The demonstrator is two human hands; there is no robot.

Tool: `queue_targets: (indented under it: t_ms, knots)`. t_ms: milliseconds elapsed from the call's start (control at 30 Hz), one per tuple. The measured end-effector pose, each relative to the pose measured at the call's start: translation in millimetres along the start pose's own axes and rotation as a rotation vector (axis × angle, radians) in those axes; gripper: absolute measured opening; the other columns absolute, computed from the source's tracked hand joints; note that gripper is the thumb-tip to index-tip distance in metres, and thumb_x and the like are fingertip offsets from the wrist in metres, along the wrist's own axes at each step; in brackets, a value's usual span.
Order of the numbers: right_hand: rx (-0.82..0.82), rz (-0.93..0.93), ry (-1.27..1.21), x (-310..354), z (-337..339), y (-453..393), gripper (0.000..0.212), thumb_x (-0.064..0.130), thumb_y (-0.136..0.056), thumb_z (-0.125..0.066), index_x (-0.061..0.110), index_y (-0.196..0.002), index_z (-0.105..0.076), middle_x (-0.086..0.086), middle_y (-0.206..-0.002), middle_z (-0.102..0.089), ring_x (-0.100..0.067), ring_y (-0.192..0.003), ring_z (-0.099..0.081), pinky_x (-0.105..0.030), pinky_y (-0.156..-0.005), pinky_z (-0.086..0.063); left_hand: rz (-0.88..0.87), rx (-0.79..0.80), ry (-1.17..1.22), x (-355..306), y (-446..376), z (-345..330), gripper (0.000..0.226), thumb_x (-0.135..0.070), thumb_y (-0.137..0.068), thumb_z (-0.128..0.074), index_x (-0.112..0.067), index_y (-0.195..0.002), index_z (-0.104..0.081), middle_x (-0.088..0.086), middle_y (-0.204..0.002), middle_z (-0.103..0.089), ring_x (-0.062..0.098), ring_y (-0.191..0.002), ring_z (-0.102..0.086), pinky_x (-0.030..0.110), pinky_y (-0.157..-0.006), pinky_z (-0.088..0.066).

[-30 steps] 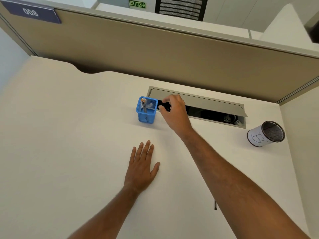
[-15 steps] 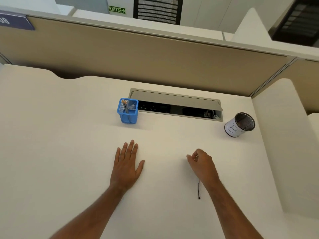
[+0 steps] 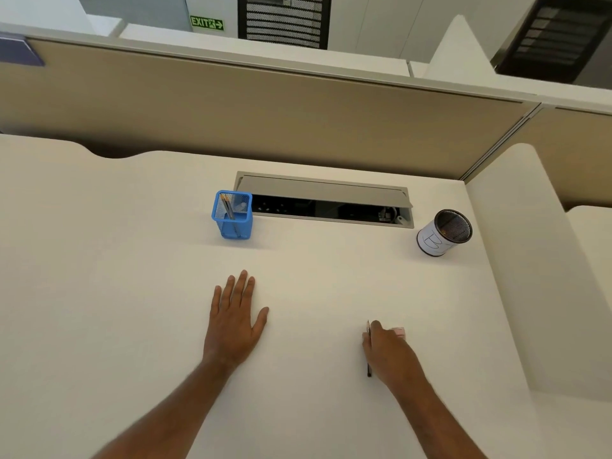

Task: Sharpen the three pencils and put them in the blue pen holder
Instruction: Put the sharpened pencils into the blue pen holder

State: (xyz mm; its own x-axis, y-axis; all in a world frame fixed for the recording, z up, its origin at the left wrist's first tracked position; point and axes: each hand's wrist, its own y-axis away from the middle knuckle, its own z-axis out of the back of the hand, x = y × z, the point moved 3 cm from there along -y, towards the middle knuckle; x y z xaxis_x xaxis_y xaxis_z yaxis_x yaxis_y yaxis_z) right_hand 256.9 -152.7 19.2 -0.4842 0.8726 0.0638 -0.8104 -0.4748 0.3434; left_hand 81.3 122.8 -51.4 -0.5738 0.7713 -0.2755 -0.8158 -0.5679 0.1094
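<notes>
We rest our left hand flat on the table, fingers straight and released, holding nothing. Our right hand lies over the last pencil, which sits flat on the table with its dark shaft showing beside and below the hand and its tip just past the knuckles. The fingers curl down toward it, but we cannot tell whether they already grasp it or only touch it. A small pinkish object, perhaps the sharpener, peeks out from behind the same hand.

The blue pen holder stands well apart, at the far side of the table beside the open cable tray, and at least two pencils already lean inside it. A round mesh cup stands to the right.

We judge the pencil to be light, stiff and thin, likely to roll if nudged. Taking it near the middle of the shaft with thumb and two fingertips should keep it steady for sharpening. The lead point is the fragile part, so we should lower it into the holder rather than drop it.
</notes>
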Motion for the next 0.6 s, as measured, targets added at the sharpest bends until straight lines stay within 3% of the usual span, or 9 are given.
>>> queue_targets:
  t_ms: [100,167,267,400,500,600]
  knots:
    - [0.111,-0.006,-0.071,6.8,-1.1,-1.9,0.024,0.038,-0.105,-0.045,0.019,-0.09,-0.044,0.006,-0.07,-0.05,-0.024,-0.07,-0.061,-0.032,-0.056,-0.037,-0.002,-0.003,-0.005,-0.5,0.6,0.1,0.077,-0.057,-0.106,-0.031,-0.018,-0.171,-0.022,0.0,-0.182,-0.014,0.025,-0.169,-0.012,0.05,-0.137,-0.01]
    - [0.126,-0.015,-0.173,13.6,5.7,-6.3,0.025,0.039,-0.1,-0.048,0.02,-0.085,-0.044,0.004,-0.075,-0.059,-0.025,-0.07,-0.057,-0.036,-0.062,-0.041,-0.002,-0.002,-0.006,-1.6,0.5,0.1,0.077,-0.057,-0.106,-0.03,-0.018,-0.171,-0.022,0.0,-0.182,-0.014,0.025,-0.169,-0.012,0.049,-0.137,-0.008]
    - [0.13,-0.017,-0.411,37.9,22.0,-20.2,0.024,0.039,-0.086,-0.06,0.019,-0.079,-0.05,0.005,-0.068,-0.062,-0.019,-0.062,-0.056,-0.034,-0.06,-0.047,-0.003,-0.008,-0.014,-0.7,0.4,0.7,0.076,-0.057,-0.106,-0.031,-0.017,-0.171,-0.024,0.0,-0.182,-0.015,0.025,-0.169,-0.013,0.048,-0.136,-0.007]
    - [0.093,0.153,-0.548,93.2,58.1,-44.2,0.014,0.033,-0.082,-0.065,0.023,-0.082,-0.056,0.006,-0.071,-0.067,-0.015,-0.062,-0.059,-0.033,-0.062,-0.05,-0.012,-0.011,-0.003,-2.3,0.1,2.0,0.076,-0.056,-0.107,-0.035,-0.017,-0.17,-0.025,0.002,-0.182,-0.017,0.026,-0.169,-0.014,0.05,-0.136,-0.01]
    - [0.048,0.283,-0.666,138.3,87.5,-67.8,0.008,0.031,-0.083,-0.067,0.027,-0.086,-0.061,0.01,-0.079,-0.072,-0.014,-0.069,-0.069,-0.041,-0.069,-0.063,-0.01,-0.006,0.005,-2.1,0.1,2.9,0.075,-0.055,-0.107,-0.037,-0.017,-0.17,-0.025,0.002,-0.182,-0.016,0.026,-0.169,-0.013,0.049,-0.136,-0.008]
    - [-0.056,0.363,-0.732,176.2,117.5,-95.6,0.005,0.029,-0.09,-0.066,0.028,-0.093,-0.063,0.015,-0.081,-0.068,-0.016,-0.072,-0.07,-0.047,-0.069,-0.065,-0.004,-0.002,0.006,-3.3,0.8,4.4,0.075,-0.056,-0.107,-0.036,-0.017,-0.171,-0.024,0.002,-0.182,-0.016,0.025,-0.169,-0.013,0.047,-0.135,-0.004]
